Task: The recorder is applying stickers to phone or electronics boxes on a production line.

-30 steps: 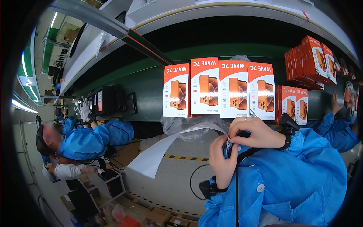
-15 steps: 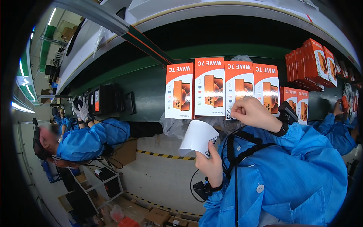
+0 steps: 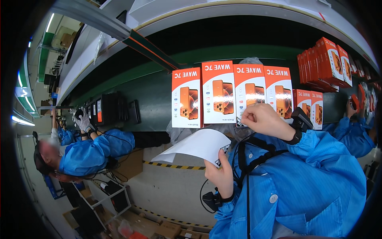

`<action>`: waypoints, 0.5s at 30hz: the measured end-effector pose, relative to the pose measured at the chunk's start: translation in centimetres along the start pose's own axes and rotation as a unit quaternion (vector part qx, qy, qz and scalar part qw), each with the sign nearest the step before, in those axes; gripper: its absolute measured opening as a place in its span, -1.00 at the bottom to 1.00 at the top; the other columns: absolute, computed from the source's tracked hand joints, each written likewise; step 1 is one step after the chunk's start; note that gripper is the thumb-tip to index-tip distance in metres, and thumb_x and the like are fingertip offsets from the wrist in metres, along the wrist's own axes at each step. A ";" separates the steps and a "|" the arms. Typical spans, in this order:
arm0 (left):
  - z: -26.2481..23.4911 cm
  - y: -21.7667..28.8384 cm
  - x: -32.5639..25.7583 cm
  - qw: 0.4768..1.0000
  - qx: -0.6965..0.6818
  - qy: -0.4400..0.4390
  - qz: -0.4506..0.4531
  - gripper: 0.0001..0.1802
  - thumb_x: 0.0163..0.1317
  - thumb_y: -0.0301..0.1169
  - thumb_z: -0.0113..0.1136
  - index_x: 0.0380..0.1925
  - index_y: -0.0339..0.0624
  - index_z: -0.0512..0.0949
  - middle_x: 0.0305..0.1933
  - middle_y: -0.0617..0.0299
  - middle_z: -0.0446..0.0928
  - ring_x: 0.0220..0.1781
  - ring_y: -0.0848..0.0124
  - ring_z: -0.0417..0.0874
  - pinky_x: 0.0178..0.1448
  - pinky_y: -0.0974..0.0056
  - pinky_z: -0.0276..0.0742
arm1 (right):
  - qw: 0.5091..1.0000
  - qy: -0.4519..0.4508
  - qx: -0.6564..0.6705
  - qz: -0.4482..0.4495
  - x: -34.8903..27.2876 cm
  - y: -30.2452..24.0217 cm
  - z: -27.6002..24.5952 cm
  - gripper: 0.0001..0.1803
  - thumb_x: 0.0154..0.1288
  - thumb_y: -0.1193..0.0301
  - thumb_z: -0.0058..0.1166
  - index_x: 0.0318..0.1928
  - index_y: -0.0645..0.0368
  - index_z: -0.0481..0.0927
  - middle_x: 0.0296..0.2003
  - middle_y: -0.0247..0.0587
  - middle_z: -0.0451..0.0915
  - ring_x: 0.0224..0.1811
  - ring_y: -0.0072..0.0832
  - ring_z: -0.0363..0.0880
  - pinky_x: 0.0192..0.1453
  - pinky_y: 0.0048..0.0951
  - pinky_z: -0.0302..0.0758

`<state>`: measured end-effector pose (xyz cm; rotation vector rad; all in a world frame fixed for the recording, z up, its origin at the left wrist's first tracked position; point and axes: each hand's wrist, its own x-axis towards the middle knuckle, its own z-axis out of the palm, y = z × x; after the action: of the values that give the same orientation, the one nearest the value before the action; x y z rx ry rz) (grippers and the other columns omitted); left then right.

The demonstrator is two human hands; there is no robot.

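In my left hand (image 3: 219, 169), thumb and fingers pinch a curled white sheet (image 3: 195, 145) by its right end, where small dark-printed stickers (image 3: 225, 149) show. The sheet's other end droops to the left. My right hand (image 3: 266, 120) is closed at the lower edge of the third phone box (image 3: 250, 81) in a row of red-and-white boxes. A small dark-and-white sticker (image 3: 239, 118) shows at its fingertips, against the box's lower left corner. My hand hides part of that box and the lower edge of the fourth box (image 3: 277, 79). Two more boxes, the first (image 3: 186, 95) and second (image 3: 217, 91), stand to the left.
More phone boxes (image 3: 308, 103) stand right of the row, with stacked red boxes (image 3: 318, 65) behind. Clear plastic (image 3: 177, 133) lies along the green bench's (image 3: 153, 99) near edge. Black trays (image 3: 109, 109) are farther left, beside a gloved co-worker (image 3: 93, 149). Another person (image 3: 354, 133) works at right.
The white sheet has unrolled and stretched left from my left hand. My right hand stays at the third box with its fingers still closed. The view has shifted slightly.
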<state>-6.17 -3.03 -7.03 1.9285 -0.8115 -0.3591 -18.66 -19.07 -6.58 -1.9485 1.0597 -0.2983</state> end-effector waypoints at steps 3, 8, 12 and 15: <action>-0.1 -0.1 0.1 1.000 0.001 -0.001 0.012 -0.73 0.23 -0.49 0.17 -0.16 -0.51 0.47 -0.33 -0.02 0.63 -0.34 0.38 0.67 -0.26 0.34 0.55 | 0.995 0.046 -0.019 -0.082 -0.2 1.0 0.8 -0.85 0.05 0.39 0.16 -0.47 0.22 0.53 -0.49 -0.11 0.56 -0.51 -0.22 0.55 -0.40 -0.24 0.45; -0.1 0.0 0.1 0.998 -0.056 0.002 -0.003 -0.75 0.21 -0.53 0.17 -0.18 -0.53 0.46 -0.31 -0.08 0.63 -0.35 0.28 0.70 -0.28 0.31 0.59 | 0.994 0.062 -0.018 -0.090 -0.9 -0.1 0.7 -0.76 0.05 0.36 0.22 -0.38 0.17 0.43 -0.41 -0.19 0.43 -0.58 -0.34 0.47 -0.49 -0.33 0.38; 0.1 1.0 0.2 0.967 -0.242 -0.004 -0.077 -0.73 0.23 -0.57 0.13 -0.14 -0.57 0.40 -0.24 -0.09 0.59 -0.32 0.32 0.68 -0.24 0.32 0.64 | 0.977 -0.005 0.069 -0.201 -3.0 -2.4 2.1 -0.79 0.10 0.37 0.22 -0.29 0.12 0.48 -0.36 -0.28 0.46 -0.46 -0.41 0.50 -0.42 -0.43 0.43; -0.2 1.2 0.2 0.959 -0.273 -0.003 -0.081 -0.74 0.23 -0.58 0.13 -0.15 -0.57 0.39 -0.24 -0.08 0.59 -0.32 0.35 0.68 -0.23 0.33 0.64 | 0.959 0.016 0.041 -0.281 -3.0 -2.8 2.9 -0.77 0.11 0.36 0.22 -0.24 0.12 0.50 -0.27 -0.28 0.52 -0.21 -0.31 0.52 -0.19 -0.37 0.49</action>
<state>-6.36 -3.38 -5.89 1.4727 -0.4880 -0.6181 -17.29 -14.36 -5.57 -2.1416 0.4808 -0.6744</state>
